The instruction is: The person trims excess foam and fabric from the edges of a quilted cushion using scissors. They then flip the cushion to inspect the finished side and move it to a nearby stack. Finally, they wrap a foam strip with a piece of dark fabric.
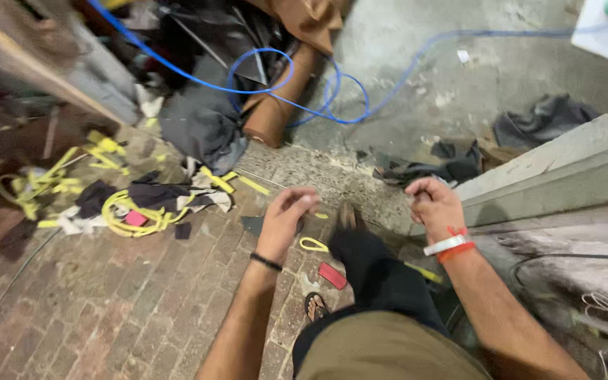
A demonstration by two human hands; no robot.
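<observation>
Bare brick floor (93, 309) lies open at 8 o'clock; yellow fabric strips (131, 211) and dark cloth scraps (153, 191) crowd 10 o'clock. The left hand (286, 214), fingers loosely curled, hovers empty above a small yellow loop (313, 245). A blue hose (297, 91) coils at 12 o'clock. The right hand (434, 204) is half-closed beside a grey concrete ledge (550, 176).
</observation>
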